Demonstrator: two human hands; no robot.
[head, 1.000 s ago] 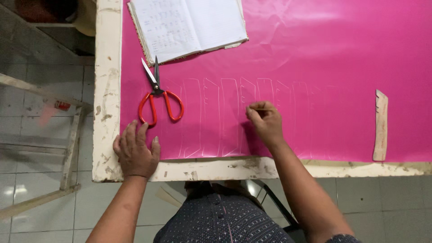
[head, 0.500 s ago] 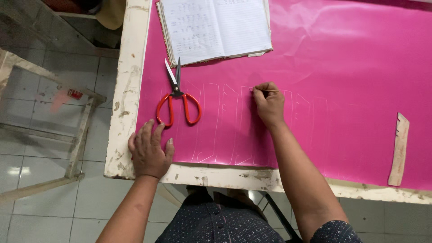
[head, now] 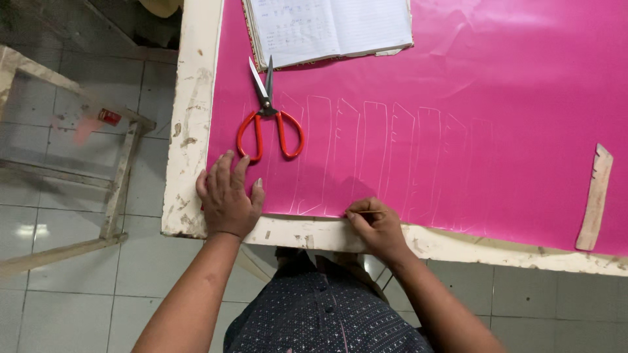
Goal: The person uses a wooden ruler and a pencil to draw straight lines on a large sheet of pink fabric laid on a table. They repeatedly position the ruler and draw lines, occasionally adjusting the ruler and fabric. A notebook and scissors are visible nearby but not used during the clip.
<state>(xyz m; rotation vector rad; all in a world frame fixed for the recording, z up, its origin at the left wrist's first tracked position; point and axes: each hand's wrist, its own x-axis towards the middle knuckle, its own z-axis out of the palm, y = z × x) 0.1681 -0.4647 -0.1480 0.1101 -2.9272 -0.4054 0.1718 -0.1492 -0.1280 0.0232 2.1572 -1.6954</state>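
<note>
Bright pink cloth [head: 458, 78] covers a worn white table [head: 190, 98]. My left hand [head: 226, 196] lies flat on the cloth's near left corner, fingers spread, holding it down. My right hand [head: 374, 225] pinches a thin piece of chalk [head: 364, 212] at the cloth's near edge, at the foot of a row of white chalk outlines [head: 386, 157] drawn across the fabric. Red-handled scissors [head: 269, 124] lie just beyond my left hand, blades pointing away from me.
An open notebook [head: 333, 26] rests at the far edge of the cloth. A tan card pattern strip [head: 594, 197] lies at the right near edge. A wooden frame [head: 111, 170] stands on the tiled floor to the left.
My right hand has come down from the middle of the outlines to the cloth's near edge. The view has shifted, bringing more of the chalk outlines into sight. My left hand stays pressed flat.
</note>
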